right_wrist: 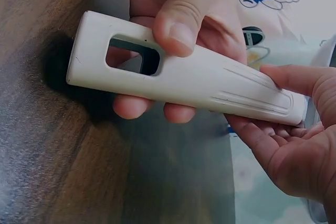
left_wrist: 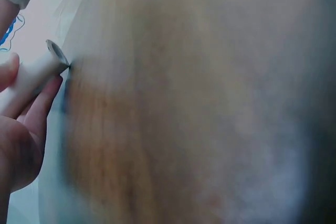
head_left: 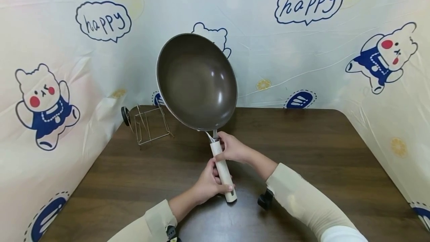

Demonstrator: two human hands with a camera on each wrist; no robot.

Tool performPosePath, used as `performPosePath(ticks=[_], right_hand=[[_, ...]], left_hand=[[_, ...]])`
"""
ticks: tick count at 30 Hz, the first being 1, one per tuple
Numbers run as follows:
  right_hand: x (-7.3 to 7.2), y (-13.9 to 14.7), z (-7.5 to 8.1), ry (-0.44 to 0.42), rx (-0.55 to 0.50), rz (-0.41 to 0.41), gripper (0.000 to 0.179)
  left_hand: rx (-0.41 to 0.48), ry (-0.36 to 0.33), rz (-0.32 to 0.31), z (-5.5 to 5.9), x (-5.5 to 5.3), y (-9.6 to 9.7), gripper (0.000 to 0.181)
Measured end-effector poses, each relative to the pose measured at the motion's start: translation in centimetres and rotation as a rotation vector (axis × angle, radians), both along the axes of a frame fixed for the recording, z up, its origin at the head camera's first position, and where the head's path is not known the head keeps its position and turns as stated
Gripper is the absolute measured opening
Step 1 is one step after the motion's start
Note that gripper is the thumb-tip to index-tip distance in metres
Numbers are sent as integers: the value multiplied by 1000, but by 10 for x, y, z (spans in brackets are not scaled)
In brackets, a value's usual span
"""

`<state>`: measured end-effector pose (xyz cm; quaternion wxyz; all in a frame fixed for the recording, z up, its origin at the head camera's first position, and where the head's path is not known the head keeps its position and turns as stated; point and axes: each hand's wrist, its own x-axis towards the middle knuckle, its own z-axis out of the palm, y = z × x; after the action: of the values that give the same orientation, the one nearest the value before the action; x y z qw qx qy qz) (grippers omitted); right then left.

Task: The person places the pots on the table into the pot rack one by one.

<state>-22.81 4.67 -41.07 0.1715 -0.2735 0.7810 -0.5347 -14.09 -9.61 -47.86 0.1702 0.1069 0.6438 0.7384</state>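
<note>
A frying pan (head_left: 196,81) with a dark brown inside is held up above the table, its bowl facing the head camera and its white handle (head_left: 223,171) pointing down. My left hand (head_left: 209,184) grips the lower part of the handle, thumb across the front and fingers behind. Higher up, near the metal neck, my right hand (head_left: 235,148) pinches the handle between thumb and fingers. In the right wrist view the handle (right_wrist: 194,72) shows a hanging slot near its end, with the left thumb beside it. The left wrist view shows only the handle's end (left_wrist: 39,80) and part of the left hand.
On the back left of the brown wooden table (head_left: 295,152) stands a wire rack (head_left: 151,126) with a black round part (head_left: 125,115) at its side. A printed cloth (head_left: 255,55) with bears and lettering hangs around the table. Each wrist carries a small black camera (head_left: 265,199).
</note>
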Motion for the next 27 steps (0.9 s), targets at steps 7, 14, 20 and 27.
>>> performPosePath(ticks=[7,14,20,27], right_hand=[[-2,-5,9,26,41,8,54],[2,-7,18,29,65,57,55],[3,-8,22,-18,31,81,56],[3,-9,28,-35,10,110,57]], left_hand=[[-133,94,78,3,1,-4,86],[-178,107,83,4,1,-8,89],[-111,88,28,5,1,-14,81],[138,28,-159,7,-4,-19,77]])
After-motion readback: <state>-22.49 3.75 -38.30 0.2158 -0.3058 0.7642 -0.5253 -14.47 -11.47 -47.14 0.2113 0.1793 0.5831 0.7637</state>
